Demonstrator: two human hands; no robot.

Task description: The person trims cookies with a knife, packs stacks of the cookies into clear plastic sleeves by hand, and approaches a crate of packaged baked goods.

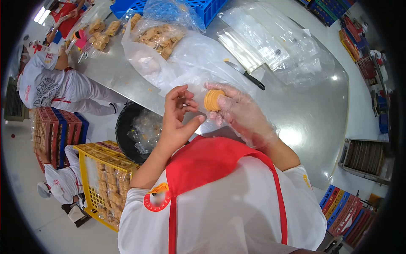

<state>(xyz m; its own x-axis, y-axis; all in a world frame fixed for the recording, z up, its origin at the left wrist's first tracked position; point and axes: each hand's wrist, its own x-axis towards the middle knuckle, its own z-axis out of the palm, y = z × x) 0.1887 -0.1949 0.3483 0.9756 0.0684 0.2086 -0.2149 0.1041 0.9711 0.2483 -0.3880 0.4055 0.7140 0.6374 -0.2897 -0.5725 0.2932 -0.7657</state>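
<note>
In the middle of the head view, my right hand [241, 111], in a clear plastic glove, grips a short stack of round yellow cookies [214, 100] by its sides. My left hand [181, 116], which is bare, is just left of the stack with fingers apart and slightly bent; it holds nothing. Beyond both hands, a large clear plastic bag [196, 59] lies spread on the metal table [304, 110], with many loose cookies [160, 38] at its far end. A knife with a black handle [254, 81] lies right of that bag, beside flat clear bags [241, 50].
A blue crate [211, 10] stands at the table's far edge, with packed cookies [99, 40] to its left. Left of me are a black bin [122, 131] with plastic scraps and a yellow crate [86, 169] of packed cookies. Other people in white work on the left.
</note>
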